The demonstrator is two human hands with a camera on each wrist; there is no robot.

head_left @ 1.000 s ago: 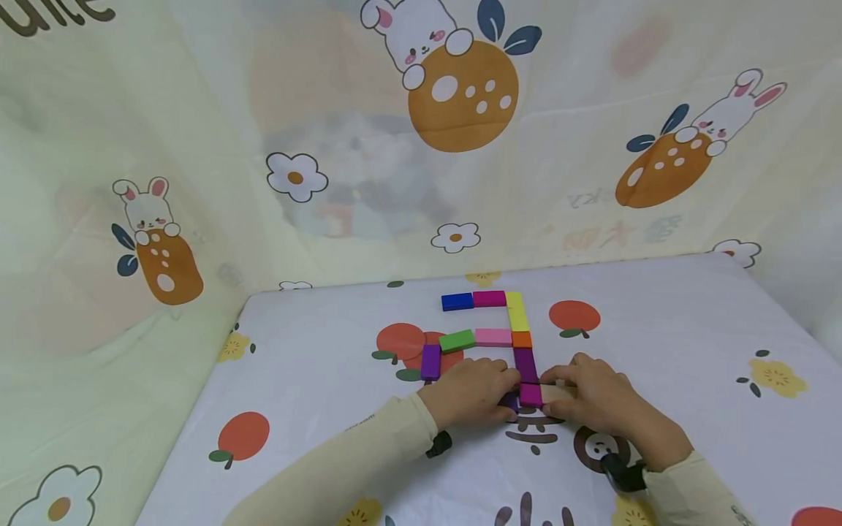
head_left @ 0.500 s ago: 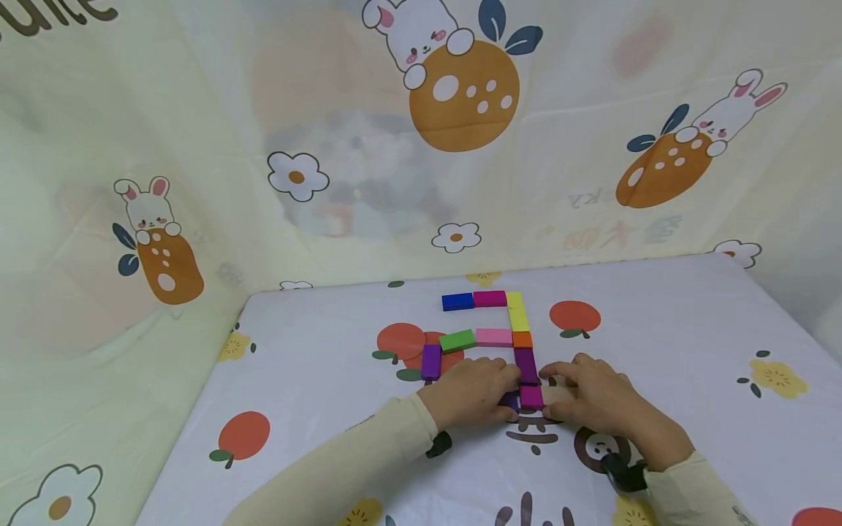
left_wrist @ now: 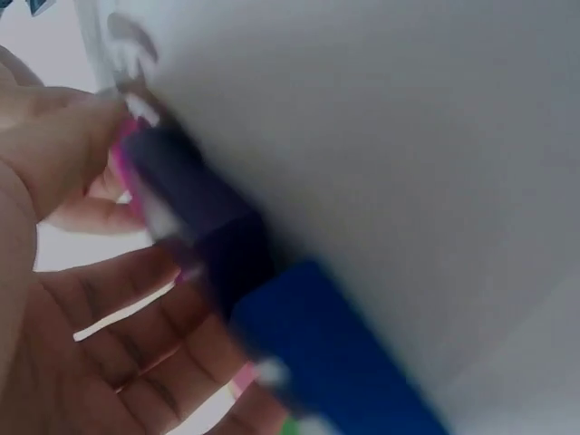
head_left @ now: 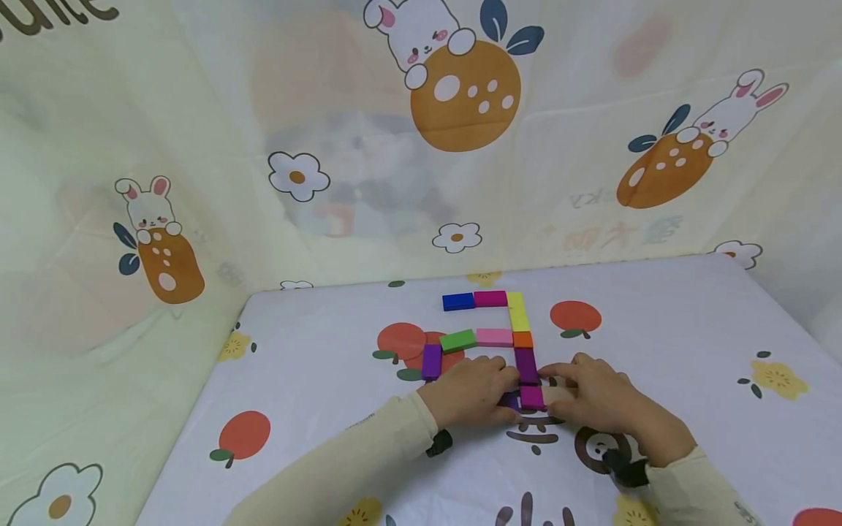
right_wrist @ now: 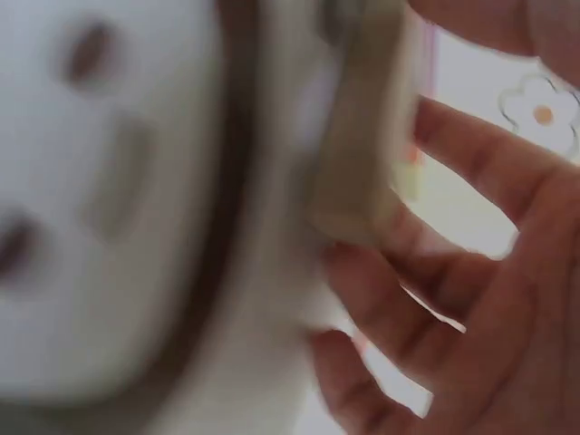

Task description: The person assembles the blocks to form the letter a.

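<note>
My left hand [head_left: 472, 391] is at the near end of a line of flat coloured blocks. Its thumb and index finger hold a dark purple block [head_left: 509, 400], also seen in the left wrist view. A blue block [left_wrist: 331, 353] lies against that one there, under the hand. On the other side, my right hand [head_left: 601, 394] pinches a beige block [head_left: 558, 393] between thumb and fingers. This block is blurred in the right wrist view. Between the two hands sits a magenta block [head_left: 531, 398], just below an upright purple block [head_left: 525, 365].
Above run an orange block [head_left: 522, 340] and a yellow block [head_left: 518, 312]. A second magenta block [head_left: 490, 299] and a blue one extend left at the top. A pink block [head_left: 494, 337], a green block [head_left: 458, 341] and a violet block [head_left: 431, 362] form the middle branch.
</note>
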